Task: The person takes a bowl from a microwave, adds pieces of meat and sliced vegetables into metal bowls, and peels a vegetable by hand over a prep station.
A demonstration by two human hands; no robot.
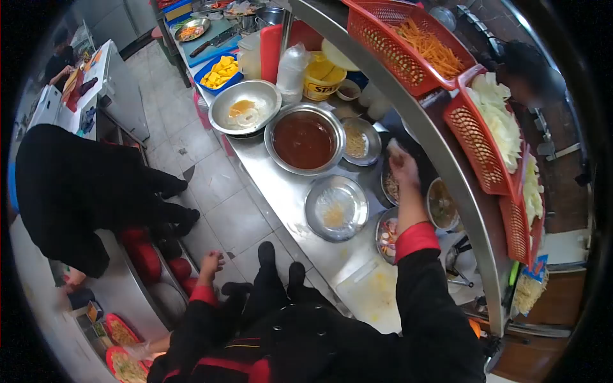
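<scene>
My right hand (405,168) reaches over the steel counter, above a bowl of brownish shredded food (390,186). Its fingers are drawn together around something whitish at their tips, too blurred to name. A bowl of sliced onion-like pieces (386,237) sits nearer me, and a pot of broth-like liquid (442,204) is to the right of my forearm. On the left, my left hand (211,262) hangs over the tiled floor, loosely curled with nothing visible in it. A steel bowl with a clear plastic bag (336,209) lies between my hands, below a basin of dark red sauce (304,142).
Red baskets of shredded carrot (429,48) and cut cabbage (495,121) stand on the raised shelf at right. A steel bowl (245,106), yellow tub (322,78) and knife (214,43) occupy the far counter. A person in black (89,191) bends at left.
</scene>
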